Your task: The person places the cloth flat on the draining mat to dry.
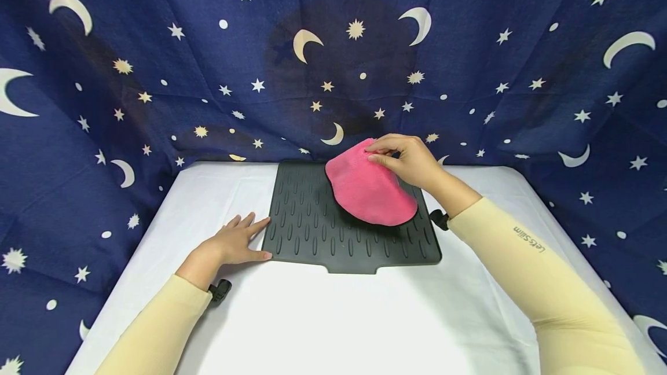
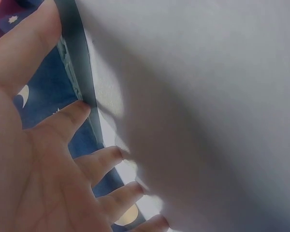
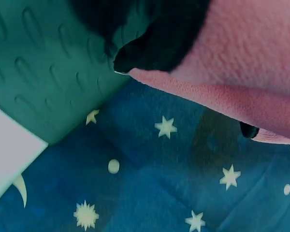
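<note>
Between the thumb and curled fingers of the right hand [image 1: 411,161] is the gathered top edge of a pink cloth [image 1: 367,190], pinched there while the rest hangs down in front of that hand and to its left, its lower edge bowed in a wide curve. The cloth is fuzzy on its pink face, and beside the same hand the right wrist view shows a black underside folding out along the border. Below the hanging cloth, on the near side of the right hand and reaching left as far as the other hand, lies a dark mat [image 1: 312,227] covered in slim oval marks, with a short tab on its near edge; whether the cloth's lower edge touches it I cannot tell. At the mat's left edge, the left hand [image 1: 231,242] is spread wide with straight fingers and has hold of nothing; its thumb and index fingertips meet the mat's border, while the other fingers reach out over the white tablecloth [image 1: 312,328] beyond. Behind each hand, toward the person, a pale yellow sleeve [image 1: 526,265] covers the arm. Past both hands hangs a blue curtain [image 1: 292,10] printed with moons and stars.
</note>
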`<act>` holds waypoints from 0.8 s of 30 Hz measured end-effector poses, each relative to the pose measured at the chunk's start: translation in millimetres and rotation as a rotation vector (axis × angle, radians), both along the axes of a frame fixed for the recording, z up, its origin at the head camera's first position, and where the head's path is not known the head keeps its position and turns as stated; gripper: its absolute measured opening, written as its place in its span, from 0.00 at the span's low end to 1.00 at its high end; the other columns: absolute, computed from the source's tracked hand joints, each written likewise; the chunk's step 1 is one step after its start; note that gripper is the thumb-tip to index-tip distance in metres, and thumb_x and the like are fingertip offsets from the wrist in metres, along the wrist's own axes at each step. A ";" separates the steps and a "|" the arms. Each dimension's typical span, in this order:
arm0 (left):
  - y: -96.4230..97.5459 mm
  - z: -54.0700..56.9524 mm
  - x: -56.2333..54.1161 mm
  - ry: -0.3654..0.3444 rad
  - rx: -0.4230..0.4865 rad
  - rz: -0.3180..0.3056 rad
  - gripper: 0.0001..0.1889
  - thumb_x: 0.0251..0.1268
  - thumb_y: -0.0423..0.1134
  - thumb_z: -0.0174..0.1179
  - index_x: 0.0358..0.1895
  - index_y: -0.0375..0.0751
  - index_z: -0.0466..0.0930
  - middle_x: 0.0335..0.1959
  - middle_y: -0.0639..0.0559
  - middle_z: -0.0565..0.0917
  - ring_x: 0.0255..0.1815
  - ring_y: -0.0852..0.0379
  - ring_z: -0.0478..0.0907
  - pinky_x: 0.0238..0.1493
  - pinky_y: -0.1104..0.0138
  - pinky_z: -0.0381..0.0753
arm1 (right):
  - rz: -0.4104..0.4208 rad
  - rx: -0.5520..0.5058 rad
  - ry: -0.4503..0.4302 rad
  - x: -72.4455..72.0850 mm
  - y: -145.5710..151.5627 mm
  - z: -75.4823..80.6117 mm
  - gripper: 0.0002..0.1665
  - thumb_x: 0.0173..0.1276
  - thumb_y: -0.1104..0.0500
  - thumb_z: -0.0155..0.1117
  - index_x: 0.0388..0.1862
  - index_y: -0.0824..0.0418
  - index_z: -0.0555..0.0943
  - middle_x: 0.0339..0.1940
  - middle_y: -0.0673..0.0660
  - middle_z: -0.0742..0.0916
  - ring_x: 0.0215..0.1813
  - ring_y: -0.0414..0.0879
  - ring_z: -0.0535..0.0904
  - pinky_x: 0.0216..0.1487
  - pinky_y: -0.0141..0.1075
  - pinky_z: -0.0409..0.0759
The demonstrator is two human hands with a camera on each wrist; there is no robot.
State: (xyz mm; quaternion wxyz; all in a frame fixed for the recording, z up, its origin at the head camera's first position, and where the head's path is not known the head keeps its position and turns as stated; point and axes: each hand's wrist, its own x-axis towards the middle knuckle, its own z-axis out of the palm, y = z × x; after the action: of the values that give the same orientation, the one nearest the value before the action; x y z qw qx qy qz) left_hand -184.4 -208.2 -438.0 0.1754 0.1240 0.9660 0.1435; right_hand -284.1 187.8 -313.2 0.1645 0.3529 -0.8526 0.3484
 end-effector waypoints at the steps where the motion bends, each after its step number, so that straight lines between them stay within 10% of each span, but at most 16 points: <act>1: 0.1 0.0 0.0 0.000 -0.001 0.001 0.51 0.56 0.69 0.64 0.80 0.51 0.55 0.79 0.32 0.51 0.76 0.23 0.44 0.69 0.30 0.48 | 0.008 -0.006 -0.009 -1.2 -3.1 -2.0 0.12 0.61 0.64 0.75 0.45 0.58 0.90 0.41 0.52 0.89 0.38 0.42 0.81 0.43 0.28 0.79; 24: -0.4 -2.0 -1.1 0.001 -0.007 -0.001 0.51 0.56 0.70 0.64 0.80 0.52 0.55 0.79 0.32 0.51 0.76 0.23 0.44 0.68 0.29 0.49 | -0.171 0.126 -0.245 -39.9 -41.0 -74.0 0.13 0.68 0.56 0.71 0.48 0.59 0.89 0.39 0.56 0.88 0.37 0.48 0.79 0.40 0.39 0.79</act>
State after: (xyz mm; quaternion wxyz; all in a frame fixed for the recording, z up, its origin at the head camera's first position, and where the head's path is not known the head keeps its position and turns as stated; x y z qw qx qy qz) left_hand -185.5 -208.6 -440.0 0.1752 0.1238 0.9666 0.1401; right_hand -324.0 146.8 -387.2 0.0661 0.2435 -0.9135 0.3192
